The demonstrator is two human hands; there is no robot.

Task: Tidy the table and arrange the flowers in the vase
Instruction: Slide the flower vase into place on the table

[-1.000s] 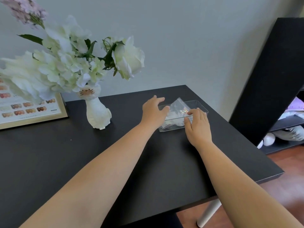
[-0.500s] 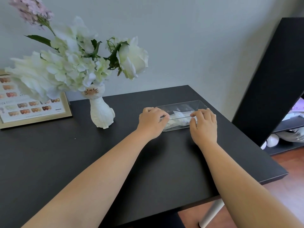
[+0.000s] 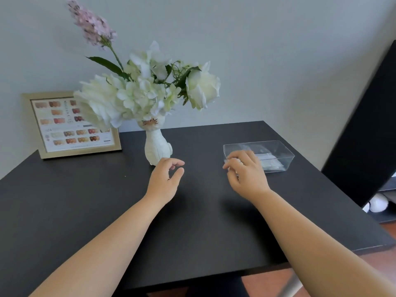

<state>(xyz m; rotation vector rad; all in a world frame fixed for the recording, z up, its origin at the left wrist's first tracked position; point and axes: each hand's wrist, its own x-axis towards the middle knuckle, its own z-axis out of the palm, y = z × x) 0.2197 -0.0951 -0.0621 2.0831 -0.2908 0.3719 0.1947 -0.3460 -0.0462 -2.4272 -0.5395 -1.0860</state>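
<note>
Head view: both your hands hover empty over the black table [image 3: 90, 211], fingers loosely curled.
Your left hand [image 3: 165, 181] sits just beside the white cat-shaped ceramic vase [image 3: 157, 146] of white flowers [image 3: 137, 93]; a careless nudge could topple it. Your right hand [image 3: 246, 172] overlaps the clear plastic tray [image 3: 278, 153]. The writing on the gold-framed colour chart [image 3: 72, 125] is unreadable.

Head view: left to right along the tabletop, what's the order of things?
framed colour chart → cat-shaped vase → left hand → right hand → clear plastic box
</note>
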